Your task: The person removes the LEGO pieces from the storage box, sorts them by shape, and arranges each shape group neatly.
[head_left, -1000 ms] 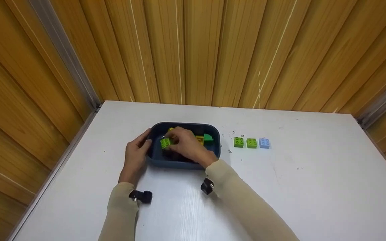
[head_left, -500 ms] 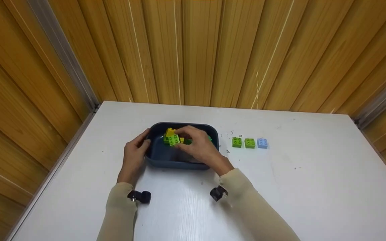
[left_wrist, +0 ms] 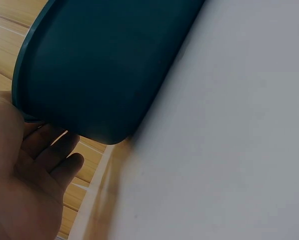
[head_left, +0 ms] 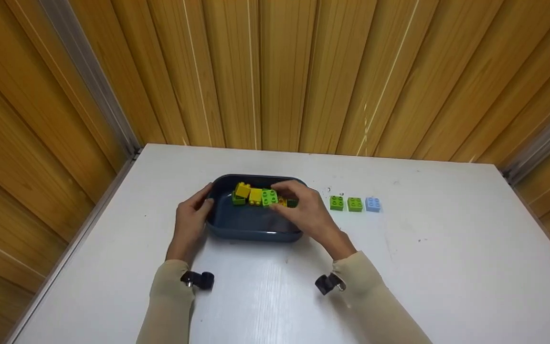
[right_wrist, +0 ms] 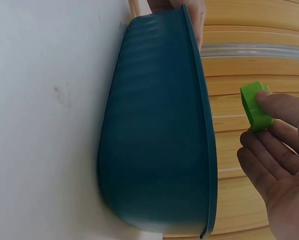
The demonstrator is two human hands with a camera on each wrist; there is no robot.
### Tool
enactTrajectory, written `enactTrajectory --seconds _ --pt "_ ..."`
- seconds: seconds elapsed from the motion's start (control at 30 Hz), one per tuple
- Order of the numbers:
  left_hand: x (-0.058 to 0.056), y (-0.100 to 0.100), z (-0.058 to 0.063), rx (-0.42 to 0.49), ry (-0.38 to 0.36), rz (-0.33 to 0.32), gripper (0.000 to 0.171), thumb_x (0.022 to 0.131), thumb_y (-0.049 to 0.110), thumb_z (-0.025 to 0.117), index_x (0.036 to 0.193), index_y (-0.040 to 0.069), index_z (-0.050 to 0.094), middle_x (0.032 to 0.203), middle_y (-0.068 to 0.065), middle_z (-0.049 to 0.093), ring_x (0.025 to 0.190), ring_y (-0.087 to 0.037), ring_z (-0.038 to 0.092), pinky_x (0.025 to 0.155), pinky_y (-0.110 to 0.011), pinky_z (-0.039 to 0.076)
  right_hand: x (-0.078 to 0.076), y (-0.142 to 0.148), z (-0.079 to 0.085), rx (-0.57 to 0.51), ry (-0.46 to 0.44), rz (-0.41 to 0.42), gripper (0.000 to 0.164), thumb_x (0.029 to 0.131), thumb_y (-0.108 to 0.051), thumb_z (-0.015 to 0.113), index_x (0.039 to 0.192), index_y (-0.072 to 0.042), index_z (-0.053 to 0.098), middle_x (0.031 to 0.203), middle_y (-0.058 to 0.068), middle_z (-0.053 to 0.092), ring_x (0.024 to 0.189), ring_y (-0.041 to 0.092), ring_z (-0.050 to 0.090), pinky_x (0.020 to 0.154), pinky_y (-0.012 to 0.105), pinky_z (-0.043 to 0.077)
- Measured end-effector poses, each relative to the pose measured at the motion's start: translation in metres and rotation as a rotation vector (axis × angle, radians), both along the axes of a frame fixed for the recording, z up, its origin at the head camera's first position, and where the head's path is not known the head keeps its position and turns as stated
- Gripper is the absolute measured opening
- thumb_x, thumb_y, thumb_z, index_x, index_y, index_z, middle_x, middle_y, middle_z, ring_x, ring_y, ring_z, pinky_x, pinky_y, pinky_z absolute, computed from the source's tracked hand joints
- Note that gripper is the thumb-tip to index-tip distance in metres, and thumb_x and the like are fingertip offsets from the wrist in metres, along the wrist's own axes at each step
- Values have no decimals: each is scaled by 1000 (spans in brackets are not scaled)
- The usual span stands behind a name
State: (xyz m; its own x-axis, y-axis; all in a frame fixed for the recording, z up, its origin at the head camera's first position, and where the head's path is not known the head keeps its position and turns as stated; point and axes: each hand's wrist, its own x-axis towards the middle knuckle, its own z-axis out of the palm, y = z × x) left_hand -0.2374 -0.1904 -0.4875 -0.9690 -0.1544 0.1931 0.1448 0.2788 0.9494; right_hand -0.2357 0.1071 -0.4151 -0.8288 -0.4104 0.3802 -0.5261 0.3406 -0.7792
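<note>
A light green toy building brick (head_left: 269,197) is pinched between the thumb and fingers of my right hand (head_left: 311,212), held above the dark blue bin (head_left: 251,235). In the right wrist view this green brick (right_wrist: 254,106) is clear of the bin wall (right_wrist: 159,125), its hollow underside partly showing. My left hand (head_left: 191,217) grips the bin's left end, thumb at the rim and fingers outside, as the left wrist view also shows. Inside the bin lie yellow bricks (head_left: 255,196) and a green brick (head_left: 238,199); my right hand hides part of the contents.
To the right of the bin, a row on the white table (head_left: 256,296) holds two green bricks (head_left: 354,204) and a light blue brick (head_left: 373,204). A wood-patterned wall (head_left: 280,86) stands behind the table. Wrist cameras (head_left: 327,284) sit on both sleeves.
My right hand has lifted the green brick from the left part of the bin and carried it rightward, uncovering yellow bricks. My left hand keeps its place at the bin's end.
</note>
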Motion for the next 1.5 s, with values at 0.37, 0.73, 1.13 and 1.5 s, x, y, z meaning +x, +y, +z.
enactTrajectory --seconds 0.37,0.73,1.13,1.5 --pt "1 -2 1 19 -7 0 45 109 11 59 154 11 58 156 -9 56 148 -24 46 123 -38 37 9 29 -1 -26 19 -98 41 93 -7 83 132 -6 70 127 4 70 115 21 70 103 46 57" --pt "1 -1 1 49 -4 -4 44 109 10 59 153 9 57 155 -11 55 148 -26 46 123 -41 37 10 61 -1 -10 21 -185 45 90 -7 86 132 -4 70 128 4 71 116 21 70 104 40 57" --pt "0 -3 1 42 3 -3 44 109 10 59 153 8 58 155 -11 55 148 -25 46 122 -38 37 5 95 -6 -4 15 -246 45 89 -5 86 131 -3 70 125 8 73 113 23 72 102 41 58" --pt "1 -3 2 10 -10 9 45 109 12 59 153 9 58 156 -9 55 147 -24 48 122 -38 38 4 126 -10 44 -12 -316 43 93 -5 83 133 -2 68 129 12 71 118 27 70 105 38 55"
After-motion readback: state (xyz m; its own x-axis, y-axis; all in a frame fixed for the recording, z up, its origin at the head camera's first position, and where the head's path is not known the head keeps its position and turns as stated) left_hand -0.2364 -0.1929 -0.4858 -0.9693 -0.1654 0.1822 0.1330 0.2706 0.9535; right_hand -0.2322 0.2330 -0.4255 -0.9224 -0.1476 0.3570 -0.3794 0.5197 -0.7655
